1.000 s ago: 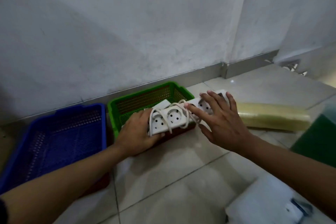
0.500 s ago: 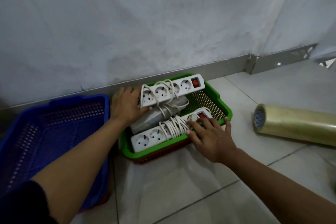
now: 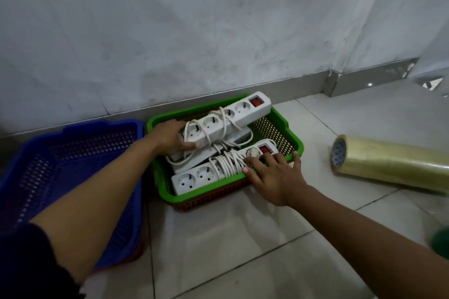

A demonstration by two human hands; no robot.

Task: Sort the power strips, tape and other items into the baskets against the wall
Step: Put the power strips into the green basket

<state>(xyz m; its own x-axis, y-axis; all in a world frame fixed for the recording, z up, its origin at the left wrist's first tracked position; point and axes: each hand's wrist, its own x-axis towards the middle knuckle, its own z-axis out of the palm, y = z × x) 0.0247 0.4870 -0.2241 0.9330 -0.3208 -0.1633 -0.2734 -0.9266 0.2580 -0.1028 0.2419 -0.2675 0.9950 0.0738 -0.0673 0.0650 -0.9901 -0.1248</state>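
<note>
The right hand (image 3: 274, 177) lies nearest, its fingers straight and spread, pressing flat on the front power strip (image 3: 218, 170). This strip sits along the near wall of the green basket (image 3: 295, 143). It is hard white plastic with round sockets, a red switch, and its white cord wound round the middle.

Behind it, the left hand (image 3: 171, 137) grips one end of the rear power strip (image 3: 228, 119), the thumb curled under it. This strip is tilted, and its far end rests over the back rim. A third white body lies between the two.

The strips seem sorted, so what is left, I judge, is the tape roll (image 3: 388, 165), a glossy yellowish cylinder lying on the tiled floor at the right. The blue basket (image 3: 73, 153), perforated plastic like the green one, holds nothing I can see.
</note>
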